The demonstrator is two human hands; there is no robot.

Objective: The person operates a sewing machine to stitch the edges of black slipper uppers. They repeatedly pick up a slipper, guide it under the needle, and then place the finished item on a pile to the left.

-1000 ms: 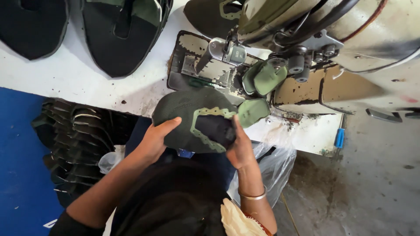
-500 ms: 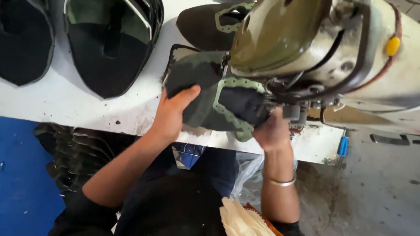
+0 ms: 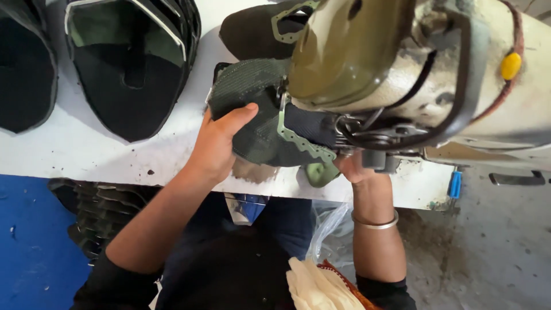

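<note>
So the left hand (image 3: 221, 143) was clamped on the dark green shoe upper (image 3: 258, 117) at the worktop's (image 3: 86, 155) front edge, under the sewing machine (image 3: 402, 69). Right hand (image 3: 351, 167) was mostly hidden beneath it, grip unclear. Not much room there, with stacked uppers (image 3: 129, 74) toward the back-left.

Counting around sewing machine (image 3: 413, 74): one machine, cream and olive.

Two bare hands under it: left hand (image 3: 221, 143), right hand (image 3: 353, 167).

One dark green shoe upper (image 3: 258, 115) at machine's needle end, one pale green trim strip (image 3: 301, 140) on it.

Left of machine on white table (image 3: 86, 155): two stacks of black uppers (image 3: 129, 63), second stack (image 3: 23, 63) cut by frame edge.

Behind machine head: one more dark upper (image 3: 258, 28).

One metal bangle (image 3: 376, 223) below machine. One blue-handled tool (image 3: 454, 185) at table edge.
</note>
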